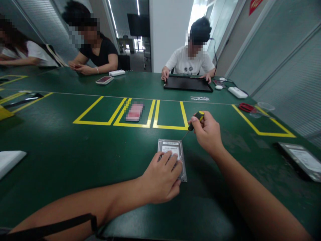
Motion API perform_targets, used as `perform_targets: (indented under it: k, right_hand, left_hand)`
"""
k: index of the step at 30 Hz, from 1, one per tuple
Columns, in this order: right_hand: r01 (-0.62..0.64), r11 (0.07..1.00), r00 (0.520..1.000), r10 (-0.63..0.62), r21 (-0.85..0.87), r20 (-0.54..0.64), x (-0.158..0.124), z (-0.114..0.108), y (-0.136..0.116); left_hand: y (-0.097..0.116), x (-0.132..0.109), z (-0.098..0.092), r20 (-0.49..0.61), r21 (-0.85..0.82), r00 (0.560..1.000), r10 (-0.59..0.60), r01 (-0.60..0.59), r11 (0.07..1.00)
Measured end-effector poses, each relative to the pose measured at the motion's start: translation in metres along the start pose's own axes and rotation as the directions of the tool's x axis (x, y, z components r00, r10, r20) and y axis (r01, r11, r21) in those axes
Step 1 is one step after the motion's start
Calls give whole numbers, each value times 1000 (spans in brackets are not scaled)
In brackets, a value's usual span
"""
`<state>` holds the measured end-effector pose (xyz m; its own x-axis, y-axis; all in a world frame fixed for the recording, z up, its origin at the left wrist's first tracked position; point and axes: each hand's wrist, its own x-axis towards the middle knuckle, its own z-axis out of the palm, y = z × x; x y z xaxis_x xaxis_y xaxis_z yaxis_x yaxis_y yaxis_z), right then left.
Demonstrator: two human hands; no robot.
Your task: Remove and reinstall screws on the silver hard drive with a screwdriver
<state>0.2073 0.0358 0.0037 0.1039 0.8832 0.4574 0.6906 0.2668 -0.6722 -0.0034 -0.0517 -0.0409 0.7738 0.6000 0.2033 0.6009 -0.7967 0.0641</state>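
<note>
A silver hard drive (pixel 172 149) with a white label lies flat on the green table (pixel 62 154) in front of me. My left hand (pixel 162 177) rests on its near half, fingers spread flat, pressing it down. My right hand (pixel 207 132) is closed round a screwdriver (pixel 195 121) with a black and yellow handle. Its thin shaft slants down to the drive's far right corner.
Yellow tape boxes mark the table beyond the drive. A second drive (pixel 302 160) lies at the right edge, a white object (pixel 10 160) at the left. Across the table a person handles a black tray (pixel 188 83); two others sit at the far left.
</note>
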Motion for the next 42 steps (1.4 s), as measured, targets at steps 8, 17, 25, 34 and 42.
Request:
perform_targets:
  k: [8,17,25,34,42]
  right_hand:
    - [115,986,992,-120,-120,-38,2,-8,-9]
    - [212,975,976,-209,67,-56,2,-9,-10]
    - [237,971,965,-238,-25,-112,2,-7,-6]
    - [238,971,955,-232,12,-186,3,-6,-9]
    - [228,974,961,-225,0,-162,1,-8,-9]
  left_hand:
    - [0,0,-1,3,3,1000,-10,10,1000]
    - [0,-1,1,-7,3,1000,-6,6,1000]
    - [-1,-1,3,-19,-5,1000,-4,4,1000]
    - [-1,-2,2,-22,1,1000,-8,8,1000]
    - [-2,-2,3,-24,-5,1000,-7,7,1000]
